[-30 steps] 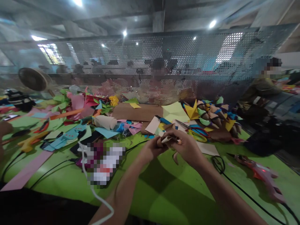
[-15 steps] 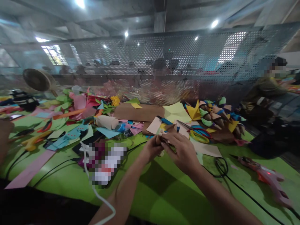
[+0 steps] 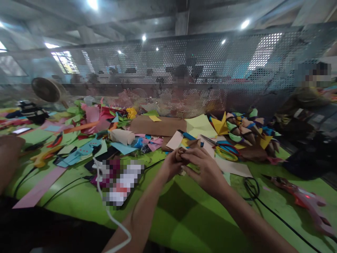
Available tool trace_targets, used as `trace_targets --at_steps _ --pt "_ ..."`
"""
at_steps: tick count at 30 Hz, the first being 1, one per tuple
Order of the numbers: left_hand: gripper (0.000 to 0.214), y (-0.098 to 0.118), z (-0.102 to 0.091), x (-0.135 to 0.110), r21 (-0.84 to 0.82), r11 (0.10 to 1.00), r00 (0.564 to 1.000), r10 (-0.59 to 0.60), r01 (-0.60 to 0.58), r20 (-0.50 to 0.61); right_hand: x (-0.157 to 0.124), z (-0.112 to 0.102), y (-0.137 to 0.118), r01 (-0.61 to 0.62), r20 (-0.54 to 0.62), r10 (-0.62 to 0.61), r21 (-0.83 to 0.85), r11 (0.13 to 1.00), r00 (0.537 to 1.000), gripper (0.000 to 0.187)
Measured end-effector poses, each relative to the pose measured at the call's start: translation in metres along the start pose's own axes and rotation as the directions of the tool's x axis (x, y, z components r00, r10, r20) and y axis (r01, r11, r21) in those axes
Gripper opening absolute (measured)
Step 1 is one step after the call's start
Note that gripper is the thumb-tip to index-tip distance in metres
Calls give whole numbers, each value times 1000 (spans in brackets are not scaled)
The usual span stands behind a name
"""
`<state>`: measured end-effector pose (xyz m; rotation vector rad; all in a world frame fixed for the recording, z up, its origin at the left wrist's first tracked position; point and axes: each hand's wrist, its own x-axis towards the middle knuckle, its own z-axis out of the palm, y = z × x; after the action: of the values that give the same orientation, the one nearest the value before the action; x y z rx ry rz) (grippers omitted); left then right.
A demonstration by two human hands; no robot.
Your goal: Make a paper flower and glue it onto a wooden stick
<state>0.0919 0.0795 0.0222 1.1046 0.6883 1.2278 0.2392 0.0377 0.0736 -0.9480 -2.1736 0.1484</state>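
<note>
My left hand and my right hand meet above the green table, both pinched round a small brown folded paper piece. The fingers of both hands are curled tightly on it, and most of the piece is hidden between them. Just beyond the hands lie scissors with red and yellow handles, a white paper sheet and loose coloured scraps.
A pink glue gun with a black cord lies at right. Paper cones stand behind a brown sheet. Coloured paper scraps pile at left, near a white cable. A person's arm shows at the left edge; a mesh screen backs the table.
My hands have stayed together on the brown piece, turning and pressing it; the white edge that showed between the fingers is now covered. The view drifted slightly rightward.
</note>
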Motion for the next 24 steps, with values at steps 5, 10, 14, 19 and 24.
trace_targets --at_steps 5,10,14,19,24 --pt "45 8 0 0 29 999 999 -32 32 -5 0 -7 13 -142 -126 174 231 963 977 40" --pt "49 9 4 -7 74 991 994 -112 110 19 0 2 27 -353 9 384 415 839 923 31" --pt "41 4 3 -7 126 988 992 -103 93 74 -4 8 26 -266 -165 319 278 923 933 12" --pt "33 -8 -3 1 262 965 995 -51 26 89 -6 9 16 -64 -248 41 -87 994 968 9" --pt "31 -10 -6 4 295 955 998 -4 -16 67 -7 10 9 3 -183 -23 -107 994 983 14"
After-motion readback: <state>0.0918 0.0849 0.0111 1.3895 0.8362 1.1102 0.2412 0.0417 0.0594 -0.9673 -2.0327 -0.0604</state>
